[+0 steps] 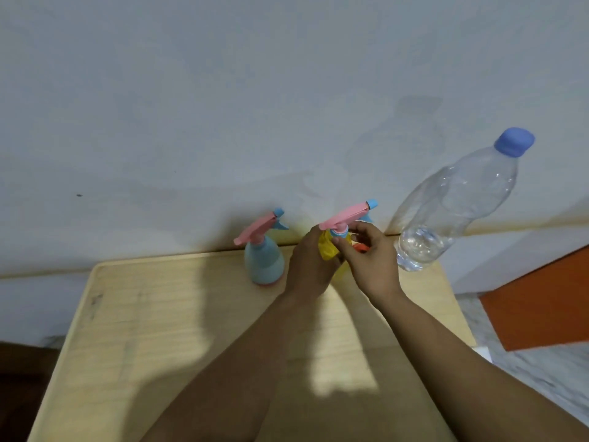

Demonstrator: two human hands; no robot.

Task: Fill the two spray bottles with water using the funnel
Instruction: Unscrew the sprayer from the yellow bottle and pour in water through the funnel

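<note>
left hand (pixel 310 266) wrapped round the yellow spray bottle (pixel 328 250), right hand (pixel 371 266) pinched its collar under the pink trigger head (pixel 345 216), forearms crossed over the wooden table (pixel 159 314)

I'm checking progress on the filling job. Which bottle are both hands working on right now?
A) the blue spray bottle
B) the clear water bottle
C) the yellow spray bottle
C: the left hand holds the yellow spray bottle while the right hand pinches its collar.
</note>
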